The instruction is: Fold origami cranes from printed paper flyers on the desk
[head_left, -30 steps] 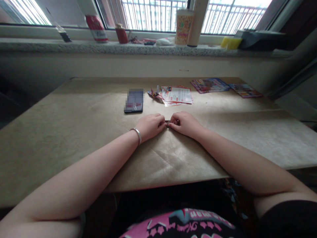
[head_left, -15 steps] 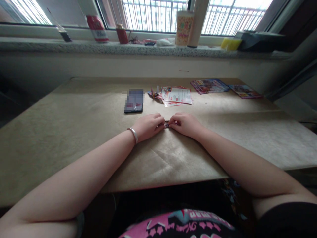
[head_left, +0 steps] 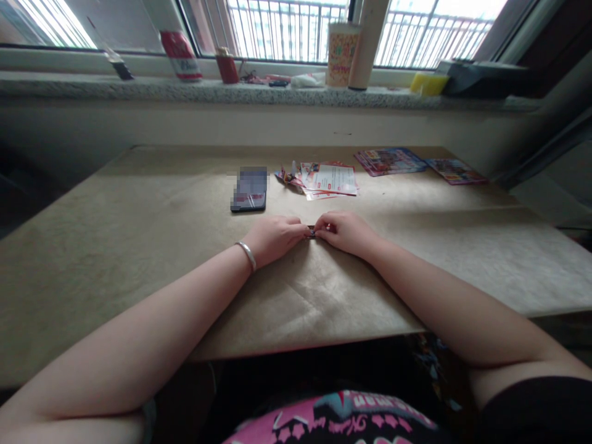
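Note:
Between my two hands, close to the tabletop, is a small dark flat piece (head_left: 311,232), mostly covered by fingers. Its kind is too small to make out. My left hand (head_left: 276,237), below a silver bangle (head_left: 246,254), pinches its left end with the fingers pressed together. At the right end, my right hand (head_left: 343,230) grips it between thumb and bent fingers. Beyond the hands lie printed paper sheets (head_left: 333,179) and a crumpled colourful wrapper (head_left: 290,177). A dark phone (head_left: 250,189), partly pixelated, rests behind my left hand.
The pale table (head_left: 139,222) reaches back to the wall. Colourful printed packs (head_left: 391,160) lie at the back right, with another pack (head_left: 456,171) beside them. Along the stone windowsill (head_left: 259,92) stand a red can (head_left: 181,57), a red bottle (head_left: 226,65), a patterned cup (head_left: 343,54) and a yellow object (head_left: 429,84).
My left fingers have straightened and closed in over the small piece, and the left wrist has shifted slightly. My right hand stays almost where it was.

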Tool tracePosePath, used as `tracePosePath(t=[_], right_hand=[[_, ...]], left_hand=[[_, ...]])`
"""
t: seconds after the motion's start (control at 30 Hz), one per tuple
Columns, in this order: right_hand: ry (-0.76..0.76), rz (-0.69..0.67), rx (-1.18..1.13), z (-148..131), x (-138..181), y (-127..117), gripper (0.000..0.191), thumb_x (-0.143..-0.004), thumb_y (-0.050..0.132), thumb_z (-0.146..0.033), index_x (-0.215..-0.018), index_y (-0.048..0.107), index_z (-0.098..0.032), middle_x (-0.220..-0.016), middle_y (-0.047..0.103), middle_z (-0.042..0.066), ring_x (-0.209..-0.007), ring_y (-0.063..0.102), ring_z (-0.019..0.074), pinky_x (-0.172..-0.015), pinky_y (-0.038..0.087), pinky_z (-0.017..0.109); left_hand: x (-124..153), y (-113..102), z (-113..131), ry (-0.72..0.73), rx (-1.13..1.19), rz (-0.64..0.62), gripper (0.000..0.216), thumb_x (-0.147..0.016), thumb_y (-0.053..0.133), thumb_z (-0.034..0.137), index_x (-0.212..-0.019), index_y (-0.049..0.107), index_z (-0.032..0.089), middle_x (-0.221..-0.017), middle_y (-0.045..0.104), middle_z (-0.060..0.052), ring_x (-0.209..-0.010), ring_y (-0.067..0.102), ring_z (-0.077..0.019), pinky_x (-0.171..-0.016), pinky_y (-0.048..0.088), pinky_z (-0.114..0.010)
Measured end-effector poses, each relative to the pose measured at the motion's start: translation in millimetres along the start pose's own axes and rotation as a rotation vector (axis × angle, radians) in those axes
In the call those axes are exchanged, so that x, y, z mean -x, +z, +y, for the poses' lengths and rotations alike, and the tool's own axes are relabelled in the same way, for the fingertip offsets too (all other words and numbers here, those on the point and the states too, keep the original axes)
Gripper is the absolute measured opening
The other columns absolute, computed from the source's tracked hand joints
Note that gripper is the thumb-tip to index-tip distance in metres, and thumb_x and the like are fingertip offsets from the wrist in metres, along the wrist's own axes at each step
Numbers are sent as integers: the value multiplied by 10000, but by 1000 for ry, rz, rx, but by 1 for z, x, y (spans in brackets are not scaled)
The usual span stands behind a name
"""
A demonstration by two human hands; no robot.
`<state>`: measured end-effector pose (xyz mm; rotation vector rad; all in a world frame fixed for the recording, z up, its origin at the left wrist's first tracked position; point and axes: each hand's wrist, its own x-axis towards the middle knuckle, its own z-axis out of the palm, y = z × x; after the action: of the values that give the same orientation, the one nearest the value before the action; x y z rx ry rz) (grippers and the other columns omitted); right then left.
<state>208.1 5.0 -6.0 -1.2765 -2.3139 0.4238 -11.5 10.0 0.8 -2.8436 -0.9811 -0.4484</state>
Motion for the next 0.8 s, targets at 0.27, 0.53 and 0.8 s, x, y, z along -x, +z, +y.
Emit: tracePosePath(t=[0.27, 0.53, 0.8], right_hand=[[-13, 1, 8, 2, 0, 2, 131, -851, 603, -283, -885, 711, -217, -792, 654, 5, -700, 551, 123, -639, 371, 234], [-88, 22, 211, -3, 7, -4, 159, -871, 584, -310, -899, 729, -250, -874, 687, 19, -756, 577, 146, -671, 365, 260], [-183, -12, 324, -6, 10, -8, 202, -903, 534, -315, -918, 727, -257, -909, 699, 31, -839, 602, 178, -674, 357, 283]], left_hand=[[0, -1, -2, 124, -6, 28, 259, -963, 473, 236, -976, 732, 236, -858, 702, -32, -838, 606, -162, -719, 452, -256], [0, 4, -5, 102, 42, 32, 246, -955, 493, 244, -977, 738, 254, -868, 704, -23, -803, 598, -159, -708, 456, -263], [2, 7, -7, 96, 115, 55, 258, -961, 487, 261, -998, 743, 270, -898, 699, -32, -810, 600, -141, -718, 459, -249]])
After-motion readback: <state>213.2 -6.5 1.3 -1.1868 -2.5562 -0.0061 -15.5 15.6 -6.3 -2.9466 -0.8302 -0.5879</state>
